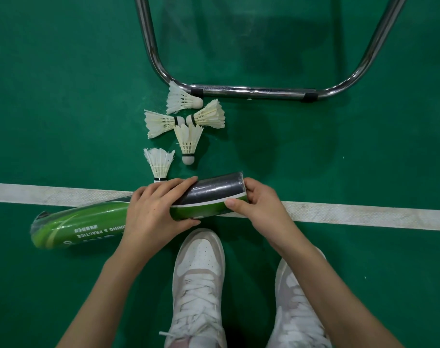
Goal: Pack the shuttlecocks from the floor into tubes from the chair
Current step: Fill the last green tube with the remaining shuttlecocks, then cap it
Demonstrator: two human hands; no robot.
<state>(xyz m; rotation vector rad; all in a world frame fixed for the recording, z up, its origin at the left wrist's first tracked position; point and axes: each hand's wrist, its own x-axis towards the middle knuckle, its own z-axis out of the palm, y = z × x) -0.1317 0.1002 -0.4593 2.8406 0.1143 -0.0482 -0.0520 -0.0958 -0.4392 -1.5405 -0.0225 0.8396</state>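
Head view: both hands [158, 209] grip tube [88, 227] reading "PRACTICE".

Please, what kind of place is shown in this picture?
Most likely an indoor badminton court. The floor is green sports matting crossed by a white court line, and five feather shuttlecocks lie on it near a chrome chair frame.

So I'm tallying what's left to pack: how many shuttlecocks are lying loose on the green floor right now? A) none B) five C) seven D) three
B: five shuttlecocks lie on the floor between the chair frame and the tube, which the left hand and right hand hold.
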